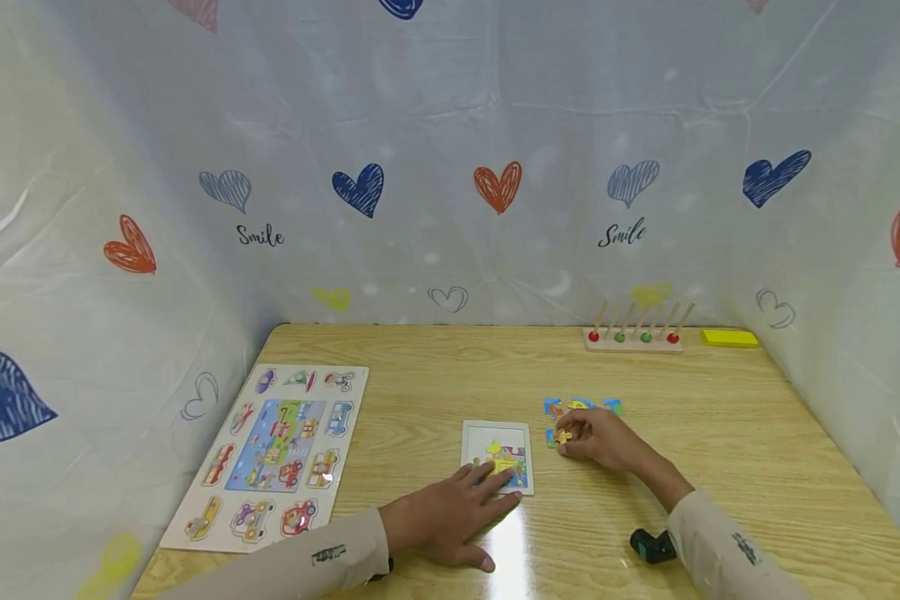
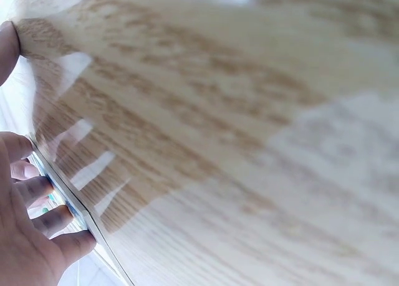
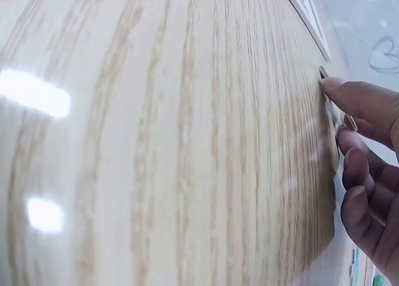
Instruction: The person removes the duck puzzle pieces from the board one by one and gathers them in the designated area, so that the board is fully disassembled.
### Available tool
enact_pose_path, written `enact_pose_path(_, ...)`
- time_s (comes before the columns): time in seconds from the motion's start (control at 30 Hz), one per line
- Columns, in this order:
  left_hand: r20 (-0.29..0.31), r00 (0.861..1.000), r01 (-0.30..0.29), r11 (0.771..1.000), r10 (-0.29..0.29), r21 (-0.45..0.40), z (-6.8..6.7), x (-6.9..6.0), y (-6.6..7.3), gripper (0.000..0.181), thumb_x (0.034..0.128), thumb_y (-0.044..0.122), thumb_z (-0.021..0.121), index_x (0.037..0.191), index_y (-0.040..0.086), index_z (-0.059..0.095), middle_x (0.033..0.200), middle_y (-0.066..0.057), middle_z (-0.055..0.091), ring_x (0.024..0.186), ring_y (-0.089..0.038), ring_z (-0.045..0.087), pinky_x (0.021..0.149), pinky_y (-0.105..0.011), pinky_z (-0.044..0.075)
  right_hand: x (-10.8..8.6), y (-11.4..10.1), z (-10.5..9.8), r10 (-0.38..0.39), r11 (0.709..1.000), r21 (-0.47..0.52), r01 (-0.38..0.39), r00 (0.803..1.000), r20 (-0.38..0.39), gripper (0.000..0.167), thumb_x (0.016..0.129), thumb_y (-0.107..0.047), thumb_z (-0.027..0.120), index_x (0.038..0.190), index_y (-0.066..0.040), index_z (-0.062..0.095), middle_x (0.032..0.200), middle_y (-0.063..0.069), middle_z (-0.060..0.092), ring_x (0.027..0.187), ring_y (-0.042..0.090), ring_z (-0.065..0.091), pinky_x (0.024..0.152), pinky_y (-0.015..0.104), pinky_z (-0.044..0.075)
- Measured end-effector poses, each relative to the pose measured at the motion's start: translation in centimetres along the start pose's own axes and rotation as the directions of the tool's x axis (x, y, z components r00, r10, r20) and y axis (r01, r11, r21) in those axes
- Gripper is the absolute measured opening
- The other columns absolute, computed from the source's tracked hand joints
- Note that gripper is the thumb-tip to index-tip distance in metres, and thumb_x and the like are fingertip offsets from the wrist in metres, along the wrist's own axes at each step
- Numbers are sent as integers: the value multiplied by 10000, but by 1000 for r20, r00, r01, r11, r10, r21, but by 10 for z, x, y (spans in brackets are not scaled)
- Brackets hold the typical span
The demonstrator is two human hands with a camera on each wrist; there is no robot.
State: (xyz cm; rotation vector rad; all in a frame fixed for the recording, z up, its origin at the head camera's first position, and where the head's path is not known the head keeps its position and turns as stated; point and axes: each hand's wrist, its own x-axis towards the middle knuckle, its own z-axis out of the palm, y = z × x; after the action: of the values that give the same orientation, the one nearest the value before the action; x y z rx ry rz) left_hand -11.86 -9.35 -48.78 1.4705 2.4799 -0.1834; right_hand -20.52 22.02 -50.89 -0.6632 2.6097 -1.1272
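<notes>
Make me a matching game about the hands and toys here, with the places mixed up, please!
Column one:
1. left hand
2. right hand
3. yellow bar
4. vehicle board

Column two:
A. at the far right of the table
B. pinching a puzzle piece
C. along the table's left side
D. resting on the puzzle tray

Pairs: 1-D, 2-B, 3-A, 4-C

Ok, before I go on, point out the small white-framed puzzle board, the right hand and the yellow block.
Small puzzle board (image 1: 480, 437): head view, on its bare white inside.
Right hand (image 1: 606, 437): head view, on the back of the hand.
Yellow block (image 1: 730, 338): head view, on its top face.
</notes>
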Motion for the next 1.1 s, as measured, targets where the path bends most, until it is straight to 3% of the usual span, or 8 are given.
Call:
enact_pose_path(0.53,7,1000,-4,1000,4,-20,1,0,-1,870,958,745,275,1633,221,113,1695,-94,104,1538,-356,199,1189,-480,326,3,-1,-2,73,994,-79,-75,997,-30,286,840,-230,824,1069,-103,709,843,-43,605,751,94,535,702,248,462)
enact_pose_path(1.1,-5,1000,-9,1000,9,4,2,1,-1,859,964,741,257,1632,217,126,1695,-99,105,1536,-358,204,1181,-481,339,2,-1,-7,31,998,-59,-31,999,-9,249,874,-202,794,1080,-79,729,835,-38,608,745,75,514,703,242,450)
